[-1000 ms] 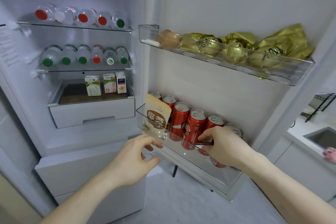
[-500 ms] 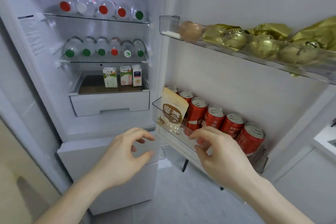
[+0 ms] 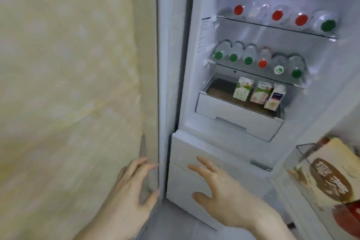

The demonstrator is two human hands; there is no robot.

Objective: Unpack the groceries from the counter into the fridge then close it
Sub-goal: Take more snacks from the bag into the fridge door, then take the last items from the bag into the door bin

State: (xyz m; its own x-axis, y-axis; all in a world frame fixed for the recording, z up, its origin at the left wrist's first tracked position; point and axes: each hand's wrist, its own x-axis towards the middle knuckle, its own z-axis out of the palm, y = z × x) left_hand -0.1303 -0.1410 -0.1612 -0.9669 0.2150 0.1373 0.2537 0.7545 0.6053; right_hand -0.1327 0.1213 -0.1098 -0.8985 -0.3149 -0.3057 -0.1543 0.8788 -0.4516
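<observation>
both the left hand (image 3: 134, 187) and right hand (image 3: 222, 195) hover spread and empty, low in frame, before the open fridge (image 3: 243, 115).

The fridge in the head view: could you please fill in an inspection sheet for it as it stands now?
Surface: fridge open, interior lit; two glass shelves, a drawer below.
Job's things: bottles lying on the upper shelf and the lower shelf; three small cartons on the drawer top; a beige packet in the door bin.
Clutter: nothing seen.
Hands: left hand and right hand both empty, fingers spread, low before the fridge.
Cables: nothing seen.
Surroundings: pale yellow patterned surface left of the fridge; grey floor.
</observation>
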